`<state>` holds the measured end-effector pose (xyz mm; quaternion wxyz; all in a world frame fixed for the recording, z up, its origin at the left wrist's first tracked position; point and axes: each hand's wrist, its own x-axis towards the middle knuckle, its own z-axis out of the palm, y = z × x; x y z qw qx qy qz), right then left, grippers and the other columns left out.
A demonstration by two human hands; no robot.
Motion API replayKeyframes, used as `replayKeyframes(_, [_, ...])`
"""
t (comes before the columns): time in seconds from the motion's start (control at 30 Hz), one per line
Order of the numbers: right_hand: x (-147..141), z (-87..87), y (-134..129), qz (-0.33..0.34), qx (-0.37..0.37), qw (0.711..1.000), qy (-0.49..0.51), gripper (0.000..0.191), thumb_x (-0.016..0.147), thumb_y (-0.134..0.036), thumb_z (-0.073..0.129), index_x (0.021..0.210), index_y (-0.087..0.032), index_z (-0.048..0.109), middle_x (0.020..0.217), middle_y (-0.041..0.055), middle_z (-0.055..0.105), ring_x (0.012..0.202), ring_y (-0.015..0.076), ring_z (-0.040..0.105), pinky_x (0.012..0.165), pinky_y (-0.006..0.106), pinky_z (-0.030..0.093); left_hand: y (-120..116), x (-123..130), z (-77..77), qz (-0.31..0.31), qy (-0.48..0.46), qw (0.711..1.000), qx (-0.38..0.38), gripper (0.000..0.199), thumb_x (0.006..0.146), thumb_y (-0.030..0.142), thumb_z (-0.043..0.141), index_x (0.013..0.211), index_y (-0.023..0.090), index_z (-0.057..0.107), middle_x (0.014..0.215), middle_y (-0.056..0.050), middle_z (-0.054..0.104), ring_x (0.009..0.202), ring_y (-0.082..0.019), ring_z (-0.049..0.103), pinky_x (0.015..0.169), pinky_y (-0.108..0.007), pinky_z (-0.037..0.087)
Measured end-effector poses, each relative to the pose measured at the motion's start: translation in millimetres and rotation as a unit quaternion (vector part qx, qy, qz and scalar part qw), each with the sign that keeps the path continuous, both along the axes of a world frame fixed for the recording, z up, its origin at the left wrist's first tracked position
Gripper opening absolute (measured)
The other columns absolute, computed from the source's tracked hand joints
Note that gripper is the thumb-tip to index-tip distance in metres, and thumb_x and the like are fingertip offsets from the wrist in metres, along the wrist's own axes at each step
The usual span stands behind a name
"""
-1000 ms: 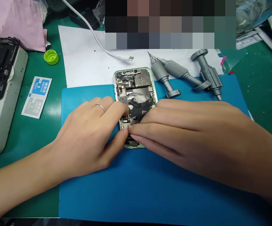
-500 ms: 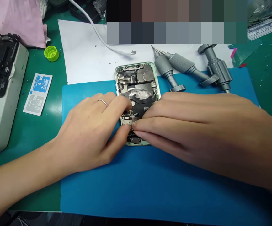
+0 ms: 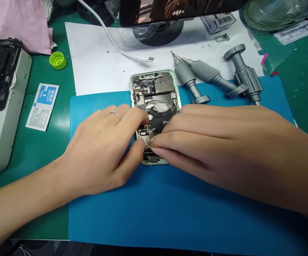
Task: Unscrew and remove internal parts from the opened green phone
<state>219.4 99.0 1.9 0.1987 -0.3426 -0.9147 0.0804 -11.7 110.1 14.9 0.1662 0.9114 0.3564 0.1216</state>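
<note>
An opened smartphone (image 3: 160,106) with a pale green frame lies on a blue mat (image 3: 154,209), its circuit board and black battery exposed. My left hand (image 3: 108,145), a ring on one finger, grips the phone's left side. Its index finger bends over the edge onto the inside, and the thumb tip rests lower down by a silver metal part (image 3: 144,140). From the right, my right hand (image 3: 217,145) reaches over the phone. Its thumb and fingertips are pinched together at the lower part of the board; whatever they hold is hidden.
Grey screwdrivers (image 3: 188,80) lie beyond the phone on the right. A white cable (image 3: 111,37) crosses the white paper (image 3: 95,64) below a screen on a stand (image 3: 159,33). At left are a green cap (image 3: 58,60), a wipes packet (image 3: 42,107) and a white box (image 3: 8,131) bearing another opened phone (image 3: 0,71).
My left thumb tip has shifted slightly left, showing more of the silver part. My right hand stays pinched in almost the same spot, and the phone has not moved.
</note>
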Motion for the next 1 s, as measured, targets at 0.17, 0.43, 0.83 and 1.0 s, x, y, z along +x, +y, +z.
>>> replayKeyframes(0.17, [0.3,4.3,0.6,0.038,0.052,0.996,-0.055,0.032,0.1,-0.016,0.046,0.081,-0.019,0.072,0.074,0.0064,0.066,0.064,0.0184,0.056,0.048,0.034,0.031,0.0,0.1,-0.7,-0.002,-0.007,1.0,0.009,0.022,0.1,0.025,0.049,0.114,0.011,0.059,0.088,-0.005,0.059,0.077,-0.021,0.053,0.066,-0.036,0.037])
replayKeyframes(0.43, [-0.6,5.2,1.9,0.037,0.061,0.996,-0.058,0.035,0.101,-0.015,0.043,0.083,-0.02,0.073,0.073,0.0051,0.066,0.063,0.0175,0.055,0.048,0.033,0.03,0.4,-0.5,1.2,-0.006,-0.005,1.0,-0.003,0.022,0.1,0.02,0.045,0.114,0.011,0.059,0.089,-0.006,0.06,0.079,-0.021,0.054,0.069,-0.036,0.038])
replayKeyframes(0.83, [-1.2,5.8,2.9,0.03,0.037,0.997,-0.055,0.035,0.101,-0.017,0.042,0.08,-0.021,0.07,0.072,0.0047,0.065,0.064,0.0183,0.054,0.049,0.034,0.032,-0.3,0.2,2.7,-0.005,-0.022,1.0,-0.017,0.02,0.098,0.022,0.047,0.11,0.014,0.061,0.089,-0.006,0.061,0.077,-0.022,0.055,0.065,-0.038,0.04])
replayKeyframes(1.0, [-1.5,6.6,2.6,0.021,0.023,0.999,-0.037,0.036,0.103,-0.018,0.044,0.079,-0.021,0.07,0.077,0.0048,0.067,0.068,0.0181,0.057,0.056,0.034,0.037,-1.6,-2.6,2.7,-0.008,-0.042,0.999,-0.01,0.016,0.097,0.02,0.049,0.105,0.015,0.062,0.088,-0.005,0.06,0.079,-0.02,0.056,0.067,-0.036,0.043])
